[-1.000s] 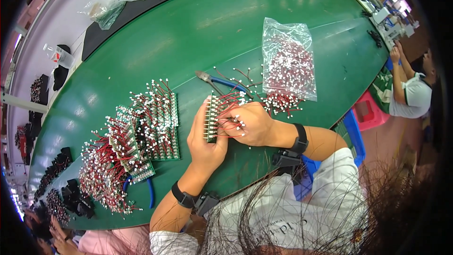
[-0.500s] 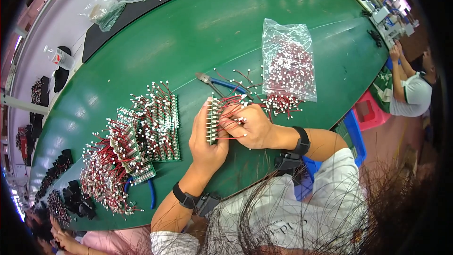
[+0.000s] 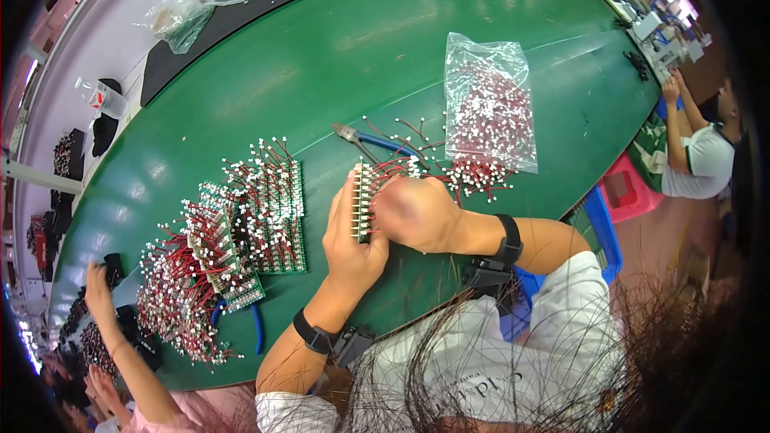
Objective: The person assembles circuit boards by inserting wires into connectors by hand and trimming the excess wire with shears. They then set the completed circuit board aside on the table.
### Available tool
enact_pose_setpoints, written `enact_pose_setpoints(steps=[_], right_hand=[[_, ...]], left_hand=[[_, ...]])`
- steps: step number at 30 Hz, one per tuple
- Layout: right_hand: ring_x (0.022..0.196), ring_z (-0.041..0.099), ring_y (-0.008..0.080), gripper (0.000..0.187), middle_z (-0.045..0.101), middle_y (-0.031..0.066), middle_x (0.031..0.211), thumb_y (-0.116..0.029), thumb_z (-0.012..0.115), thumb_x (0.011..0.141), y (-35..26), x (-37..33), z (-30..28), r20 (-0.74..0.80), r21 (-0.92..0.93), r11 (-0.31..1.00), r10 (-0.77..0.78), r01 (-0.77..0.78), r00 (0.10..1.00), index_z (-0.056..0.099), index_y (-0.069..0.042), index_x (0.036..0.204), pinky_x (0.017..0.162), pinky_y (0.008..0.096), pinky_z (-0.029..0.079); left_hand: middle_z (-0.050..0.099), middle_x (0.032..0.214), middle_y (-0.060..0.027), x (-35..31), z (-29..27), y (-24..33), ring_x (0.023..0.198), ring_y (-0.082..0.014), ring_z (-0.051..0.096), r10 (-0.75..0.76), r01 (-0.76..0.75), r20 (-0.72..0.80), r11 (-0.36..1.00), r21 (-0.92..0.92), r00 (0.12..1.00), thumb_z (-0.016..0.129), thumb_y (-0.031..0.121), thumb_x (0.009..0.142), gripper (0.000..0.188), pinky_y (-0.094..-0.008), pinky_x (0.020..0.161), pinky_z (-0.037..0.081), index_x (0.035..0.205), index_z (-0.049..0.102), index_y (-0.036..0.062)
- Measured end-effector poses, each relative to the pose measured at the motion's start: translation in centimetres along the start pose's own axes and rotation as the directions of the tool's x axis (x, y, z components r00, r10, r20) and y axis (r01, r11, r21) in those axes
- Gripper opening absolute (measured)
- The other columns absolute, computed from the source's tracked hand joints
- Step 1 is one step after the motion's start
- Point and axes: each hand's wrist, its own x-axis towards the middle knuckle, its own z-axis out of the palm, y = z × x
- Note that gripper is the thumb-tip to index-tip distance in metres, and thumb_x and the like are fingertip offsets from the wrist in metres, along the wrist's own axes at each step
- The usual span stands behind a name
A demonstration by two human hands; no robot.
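Observation:
My left hand (image 3: 346, 234) is closed round a narrow circuit board panel (image 3: 362, 204), held on edge above the green table. A row of white connectors runs down the panel, and red wires (image 3: 393, 167) with white plugs stick out to its right. Against that side presses my right hand (image 3: 423, 215), curled, with its back uppermost. Its fingertips, and whatever is between them, are hidden behind the knuckles. Just beyond both hands lie blue-handled cutters (image 3: 385, 143) and several loose wires.
Wired green boards (image 3: 277, 224) and a heap of red wires (image 3: 180, 305) lie to the left, with another blue-handled tool (image 3: 258, 329) beside them. A clear bag of wired plugs (image 3: 491, 104) rests at the right. A co-worker's hand (image 3: 98, 293) reaches over black parts at the far left.
My right hand has rolled over, so its back now covers the fingers and most of the wires. The left hand and panel stay put. A co-worker's arm has come in at the lower left.

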Motion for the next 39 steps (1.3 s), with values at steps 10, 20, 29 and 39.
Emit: enact_pose_setpoints(steps=[10, 20, 29, 39], right_hand=[[0.056, 0.065, 0.0293, 0.009, 0.065, 0.0121, 0.073, -0.003, 0.070, 0.078, 0.5, 0.3, -0.5, 0.012, -0.065, 0.992, -0.108, 0.108, 0.994, 0.063, -0.001, 0.083, 0.050, 0.0353, 0.052], [0.059, 0.064, 0.0318, 0.008, 0.065, 0.0133, 0.073, -0.005, 0.067, 0.084, 0.8, 0.5, 0.0, 0.009, -0.026, 0.996, -0.082, 0.082, 0.997, 0.061, -0.002, 0.085, 0.052, 0.0383, 0.051], [0.048, 0.057, 0.0204, 0.013, 0.057, 0.0081, 0.059, -0.009, 0.062, 0.090, 0.3, 1.5, -1.9, 0.051, -0.044, 0.998, 0.055, -0.053, 0.997, 0.058, 0.000, 0.097, 0.046, 0.0327, 0.042], [0.060, 0.054, 0.0311, 0.015, 0.052, 0.0148, 0.069, -0.010, 0.052, 0.093, -0.8, 1.5, -2.5, 0.195, 0.081, 0.994, 0.058, -0.075, 0.979, 0.050, 0.002, 0.101, 0.059, 0.0411, 0.043]], left_hand=[[0.055, 0.132, -0.0279, 0.0, -0.1, 0.0, 0.116, -0.0407, 0.059, -0.022, 0.022, 0.024, 1.000, 0.016, 0.999, 0.063, -0.006, 0.076, 0.064, -0.0420, 0.097, 0.048, 0.137, 0.043, -0.0113], [0.057, 0.129, -0.0268, 0.0, -0.1, 0.1, 0.114, -0.0380, 0.061, -0.087, 0.086, 0.046, 0.996, 0.011, 0.995, 0.059, -0.009, 0.080, 0.059, -0.0403, 0.096, 0.049, 0.137, 0.043, -0.0109], [0.065, 0.118, -0.0119, 0.8, -0.7, -0.1, 0.099, -0.0140, 0.063, -0.411, 0.334, -0.101, 0.841, -0.425, 0.906, 0.056, 0.000, 0.094, 0.053, -0.0261, 0.082, 0.052, 0.143, 0.037, -0.0069], [0.063, 0.117, -0.0111, 0.9, -1.0, -0.6, 0.101, -0.0123, 0.062, -0.472, 0.379, -0.089, 0.794, -0.475, 0.877, 0.057, 0.002, 0.096, 0.052, -0.0257, 0.084, 0.051, 0.143, 0.036, -0.0049]])
